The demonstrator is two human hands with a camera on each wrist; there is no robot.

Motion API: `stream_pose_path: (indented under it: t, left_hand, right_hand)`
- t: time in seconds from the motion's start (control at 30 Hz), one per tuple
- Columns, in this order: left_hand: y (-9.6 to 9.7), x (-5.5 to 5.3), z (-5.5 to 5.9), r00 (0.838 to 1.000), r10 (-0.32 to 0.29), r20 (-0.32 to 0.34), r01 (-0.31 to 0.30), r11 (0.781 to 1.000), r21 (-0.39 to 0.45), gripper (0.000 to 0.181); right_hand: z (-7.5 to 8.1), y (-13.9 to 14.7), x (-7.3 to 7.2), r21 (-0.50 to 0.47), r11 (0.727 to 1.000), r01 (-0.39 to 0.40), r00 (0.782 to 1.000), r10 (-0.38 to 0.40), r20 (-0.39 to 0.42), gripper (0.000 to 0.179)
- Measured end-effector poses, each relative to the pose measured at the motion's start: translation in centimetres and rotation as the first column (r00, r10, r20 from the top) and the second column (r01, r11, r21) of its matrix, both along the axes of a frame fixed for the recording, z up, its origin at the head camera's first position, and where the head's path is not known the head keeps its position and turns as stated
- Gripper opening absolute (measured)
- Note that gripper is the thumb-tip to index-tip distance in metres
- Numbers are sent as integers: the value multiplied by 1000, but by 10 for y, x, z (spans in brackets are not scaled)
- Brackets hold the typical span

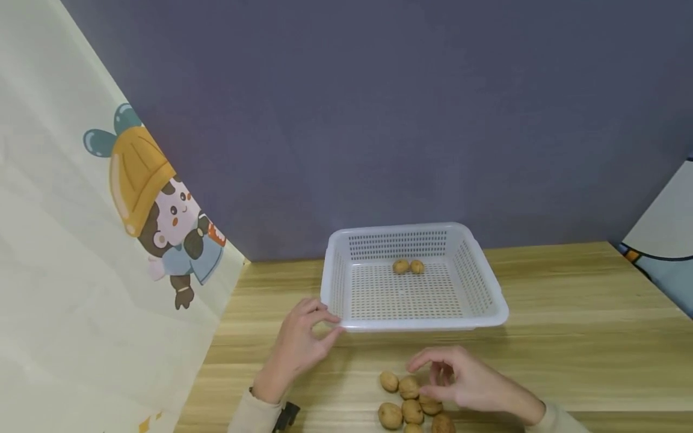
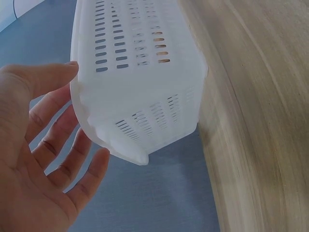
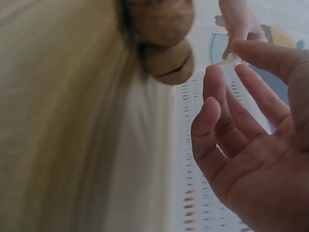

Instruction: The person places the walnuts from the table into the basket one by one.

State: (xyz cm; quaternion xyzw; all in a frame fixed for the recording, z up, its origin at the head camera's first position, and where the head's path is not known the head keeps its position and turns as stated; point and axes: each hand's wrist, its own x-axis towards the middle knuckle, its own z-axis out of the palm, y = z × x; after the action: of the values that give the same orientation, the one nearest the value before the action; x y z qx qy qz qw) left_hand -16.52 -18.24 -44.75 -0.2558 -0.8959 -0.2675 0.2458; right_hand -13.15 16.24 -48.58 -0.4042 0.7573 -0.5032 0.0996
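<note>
White basket rim (image 1: 411,325) pinched in left hand (image 1: 300,346), right hand (image 1: 460,379) empty, loosely bent near walnuts (image 1: 412,412)

Surface (image 1: 563,313): wood grain, far edge against the back wall (image 1: 406,120), which is plain, dark blue-grey. Left wall (image 1: 54,240): off-white, lightly creased, bearing a cartoon figure (image 1: 175,207) in yellow helmet. Right wall (image 1: 663,219): partly visible, pale and blue, dark curved line. Light: soft.
</note>
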Motion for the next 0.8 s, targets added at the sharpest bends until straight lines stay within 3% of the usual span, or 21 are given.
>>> stream_pose_path:
  t: [0.1, 0.23, 0.33, 0.43, 0.63, 0.8]
  left_hand:
    - [-1, 0, 0, 1000, -2, 9, 2, 1000, -3, 23]
    - [-2, 0, -1, 1000, -7, 1, 7, 1000, -6, 24]
    - [-2, 1, -1, 1000, -8, -3, 8, 1000, -13, 24]
    - [-2, 2, 0, 1000, -2, -2, 2, 1000, -16, 24]
    - [-3, 2, 2, 1000, 0, 14, 0, 1000, -15, 23]
    - [-2, 1, 0, 1000, -5, 30, 6, 1000, -13, 22]
  right_hand:
    - [-8, 3, -4, -8, 999, -38, 992, 39, 121, 31]
    - [-17, 7, -7, -30, 996, -80, 947, 85, 309, 34]
    - [-22, 9, -7, -31, 997, -75, 928, 81, 364, 34]
    - [-25, 8, -6, -13, 998, -57, 935, 58, 351, 34]
    - [-24, 3, -1, 55, 998, -37, 971, 23, 236, 34]
    - [-21, 9, 1, 87, 995, -40, 977, 21, 211, 41]
